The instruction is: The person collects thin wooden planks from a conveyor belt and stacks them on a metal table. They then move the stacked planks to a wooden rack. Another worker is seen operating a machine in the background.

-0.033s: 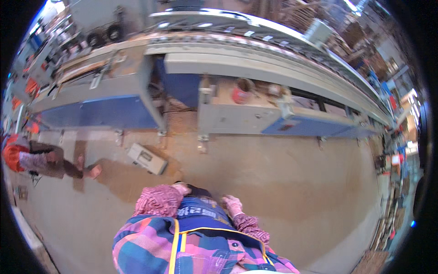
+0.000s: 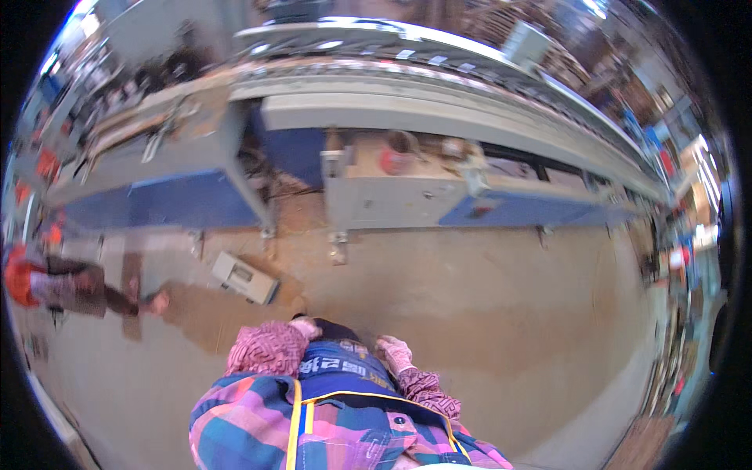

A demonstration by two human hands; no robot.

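Two gloved hands sit low against a blue apron (image 2: 345, 368) worn over a plaid shirt (image 2: 251, 427). Left hand (image 2: 307, 327) presses at the apron's upper left edge, its pink patterned sleeve (image 2: 266, 348) bunched just beside it; whether its fingers pinch the cloth or lie flat cannot be told. Right hand (image 2: 394, 352) rests at the apron's right edge, fingers loosely curled and touching the fabric, holding nothing that shows. A dark shape above the apron, between the hands, is too dim to identify. Beyond the apron, on the concrete floor (image 2: 470, 313), a small grey box (image 2: 244, 277) lies tilted, well apart from both hands. Farther off stands a long grey-and-blue machine (image 2: 376, 196), a red round part (image 2: 392, 160) set in its open top; other contents are blurred. Far left of the apron, another person's legs (image 2: 86, 294) are cut off by the rim.
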